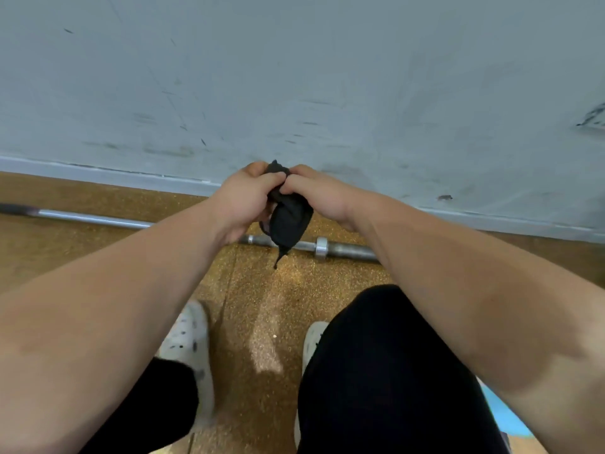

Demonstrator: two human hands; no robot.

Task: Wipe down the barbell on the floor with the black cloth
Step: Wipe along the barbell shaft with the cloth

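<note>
My fingers (262, 184) on both sides are curled tight on the black cloth (289, 221). My left hand (242, 201) and right hand (322, 196) pinch its bunched top between them, while the rest hangs down, ending in what may be a loose cord. Below it the barbell (347, 249) lies on the speckled floor (262, 306), along the grey wall (294, 77), beyond my white shoes (190, 339).
</note>
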